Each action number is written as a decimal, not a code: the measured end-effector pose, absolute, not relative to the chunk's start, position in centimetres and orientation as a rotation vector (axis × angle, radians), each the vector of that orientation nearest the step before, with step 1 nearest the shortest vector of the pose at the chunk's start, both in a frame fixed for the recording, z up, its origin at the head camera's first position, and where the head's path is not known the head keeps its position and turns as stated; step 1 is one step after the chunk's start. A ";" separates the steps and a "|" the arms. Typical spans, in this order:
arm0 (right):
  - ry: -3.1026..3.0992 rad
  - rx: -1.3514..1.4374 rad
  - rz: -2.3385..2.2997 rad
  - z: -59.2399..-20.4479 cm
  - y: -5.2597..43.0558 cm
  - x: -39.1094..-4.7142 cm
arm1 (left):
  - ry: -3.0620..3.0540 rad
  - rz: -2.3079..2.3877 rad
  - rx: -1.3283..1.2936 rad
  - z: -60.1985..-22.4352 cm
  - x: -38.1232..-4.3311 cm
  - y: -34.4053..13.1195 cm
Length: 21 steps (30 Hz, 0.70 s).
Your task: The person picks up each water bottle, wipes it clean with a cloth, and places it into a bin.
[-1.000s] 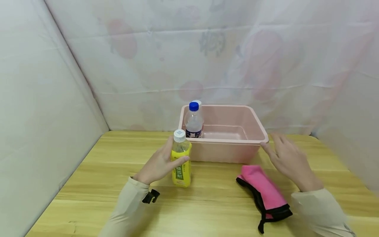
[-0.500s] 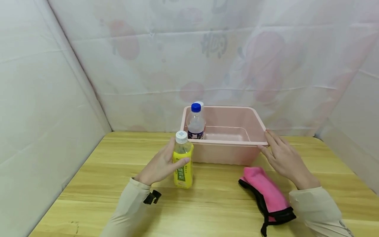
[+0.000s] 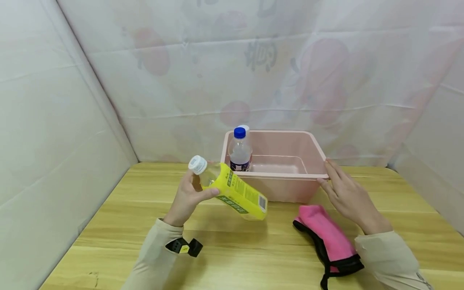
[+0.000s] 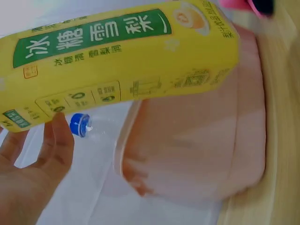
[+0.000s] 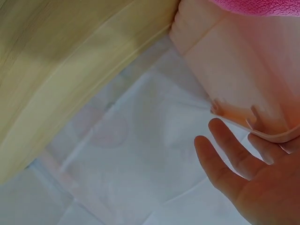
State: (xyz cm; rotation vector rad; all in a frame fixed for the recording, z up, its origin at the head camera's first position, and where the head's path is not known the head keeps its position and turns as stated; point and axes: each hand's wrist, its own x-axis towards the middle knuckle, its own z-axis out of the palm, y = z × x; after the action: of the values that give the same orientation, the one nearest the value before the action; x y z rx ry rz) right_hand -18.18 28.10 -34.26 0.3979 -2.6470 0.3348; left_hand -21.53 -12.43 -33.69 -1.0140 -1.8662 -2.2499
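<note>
My left hand (image 3: 185, 199) grips a yellow-labelled drink bottle (image 3: 237, 191) with a white cap, near its neck. It is tilted, cap up to the left and base toward the right, in front of the pink plastic bin (image 3: 279, 187). The left wrist view shows the label (image 4: 117, 56) large, with a finger against it. At the bin's right front corner, my right hand (image 3: 349, 201) touches the rim with fairly straight fingers. Inside the bin's left end stands a clear bottle with a blue cap (image 3: 240, 151), and behind it a white cap (image 3: 245, 127) shows.
A pink cloth item with black edging (image 3: 328, 237) lies on the wooden table (image 3: 253, 257), near my right forearm. Pale fabric (image 3: 203, 80) hangs behind the bin and at both sides.
The yellow bottle was upright in my left hand; now it is tipped over, its base swung right and its cap left. My right hand has come onto the bin's corner.
</note>
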 end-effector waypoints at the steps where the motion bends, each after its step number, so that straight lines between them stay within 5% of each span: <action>1: -2.648 0.397 0.339 -34.2 28.1 -18.2 | -1.806 -2.287 -1.040 -33.7 -21.5 -12.4; 21: -2.717 0.359 0.415 -34.2 28.3 -17.7 | -1.539 -2.328 -1.051 -31.6 -22.9 -6.3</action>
State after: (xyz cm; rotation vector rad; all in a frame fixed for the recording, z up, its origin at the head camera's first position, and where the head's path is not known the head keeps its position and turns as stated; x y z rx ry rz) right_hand -17.69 28.33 -34.21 0.3586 -2.7170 0.4145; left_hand -22.91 -6.28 -31.60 -1.0515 -1.5388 -2.3282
